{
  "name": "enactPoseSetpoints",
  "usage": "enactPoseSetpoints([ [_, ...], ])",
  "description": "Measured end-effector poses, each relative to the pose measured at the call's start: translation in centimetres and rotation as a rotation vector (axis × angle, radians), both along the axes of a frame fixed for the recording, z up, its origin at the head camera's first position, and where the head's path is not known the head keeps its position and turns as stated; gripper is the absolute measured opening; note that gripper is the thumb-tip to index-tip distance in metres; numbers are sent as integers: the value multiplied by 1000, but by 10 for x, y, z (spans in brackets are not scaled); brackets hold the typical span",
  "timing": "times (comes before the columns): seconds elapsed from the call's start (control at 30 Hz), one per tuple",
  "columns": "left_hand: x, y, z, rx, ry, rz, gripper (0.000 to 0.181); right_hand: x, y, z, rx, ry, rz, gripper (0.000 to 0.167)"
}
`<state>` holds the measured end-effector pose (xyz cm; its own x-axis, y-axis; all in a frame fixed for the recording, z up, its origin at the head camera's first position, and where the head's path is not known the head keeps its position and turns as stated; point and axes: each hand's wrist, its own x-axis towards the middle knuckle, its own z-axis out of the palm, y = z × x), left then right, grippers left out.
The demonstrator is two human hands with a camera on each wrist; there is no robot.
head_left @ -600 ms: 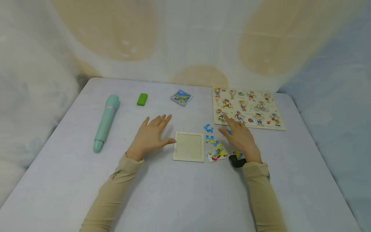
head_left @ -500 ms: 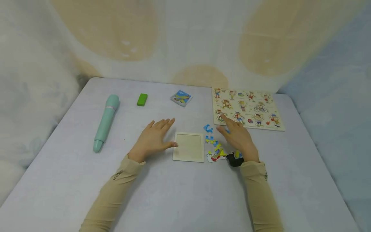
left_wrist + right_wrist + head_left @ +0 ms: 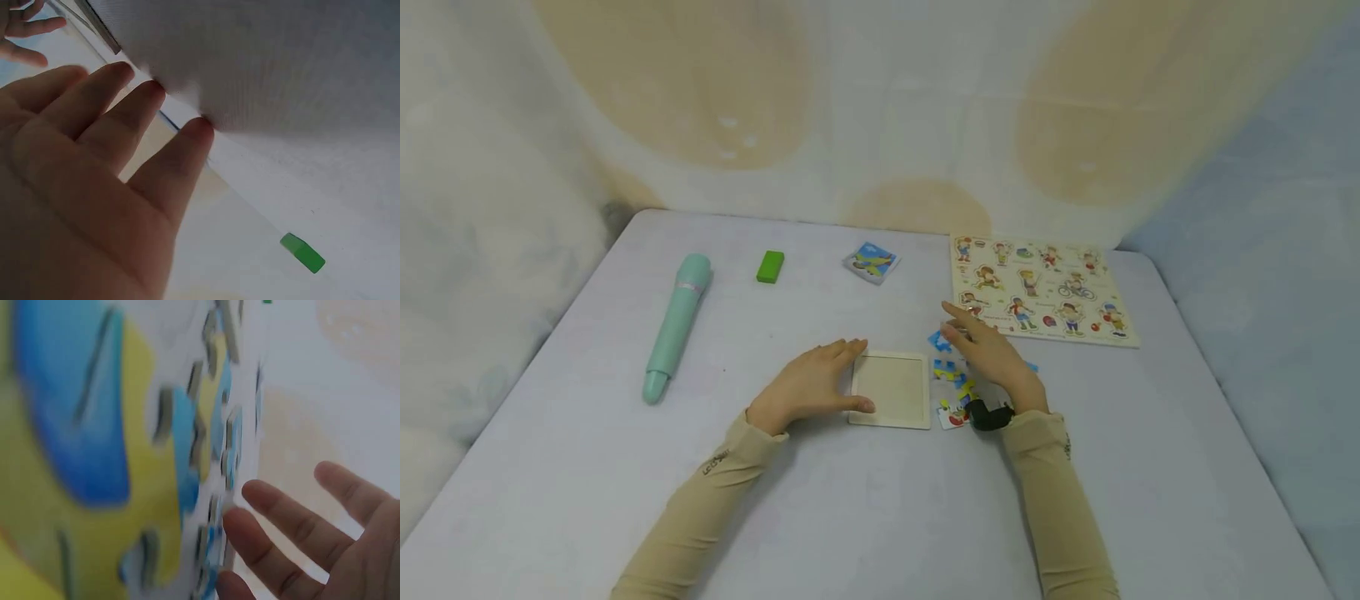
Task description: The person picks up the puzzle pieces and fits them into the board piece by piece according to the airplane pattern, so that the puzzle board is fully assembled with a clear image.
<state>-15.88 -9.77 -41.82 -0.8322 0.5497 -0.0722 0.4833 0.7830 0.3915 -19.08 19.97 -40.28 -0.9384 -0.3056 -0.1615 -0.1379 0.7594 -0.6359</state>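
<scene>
In the head view, the left hand (image 3: 808,387) is at the left edge of a square wooden frame (image 3: 891,390), thumb reaching over that edge; contact is unclear. The right hand (image 3: 992,354) is above loose blue and yellow puzzle pieces (image 3: 945,369) right of the frame, holding nothing visible and partly hiding them. Fingers of the left hand (image 3: 94,162) look extended in the left wrist view, their tips near the white table. Close puzzle pieces (image 3: 150,487) fill the left of the right wrist view, beside the spread fingers of the right hand (image 3: 312,544).
A board with cartoon figures (image 3: 1045,292) lies at the back right. Toward the back are a blue picture packet (image 3: 871,262) and a green block (image 3: 770,267). A mint-green stick (image 3: 677,325) lies on the left. Something black (image 3: 990,416) is at the right wrist.
The left hand has moved right and nearer the viewer, to the frame. The right hand has moved left over the pieces. The whole head view has shifted slightly.
</scene>
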Motion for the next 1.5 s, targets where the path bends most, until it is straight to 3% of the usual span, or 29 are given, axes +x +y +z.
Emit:
enactPoseSetpoints([
  [0.1, 0, 0, 2, -27, -15, 0, 104, -2, 0, -3, -62, -5, 13, 61],
  [0.2, 1, 0, 1, -57, -16, -6, 110, -4, 0, -9, -57, 28, 42, 62],
  [0.4, 5, 2, 0, -120, -18, -42, 116, -5, -1, -20, -27, 59, 28, 66],
  [0.63, 8, 2, 4, -122, -4, -36, 115, -3, -10, -16, -28, 79, 26, 59],
  [0.9, 6, 2, 1, -124, -31, -29, 116, -3, -10, -19, 25, 80, -15, 34],
  [1.17, 4, 2, -1, -132, -36, -22, 117, -1, -11, -15, 56, 80, -60, 32],
  [1.5, 5, 3, 0, -129, -48, -23, 117, 1, -11, -9, -34, 48, -155, 28],
])
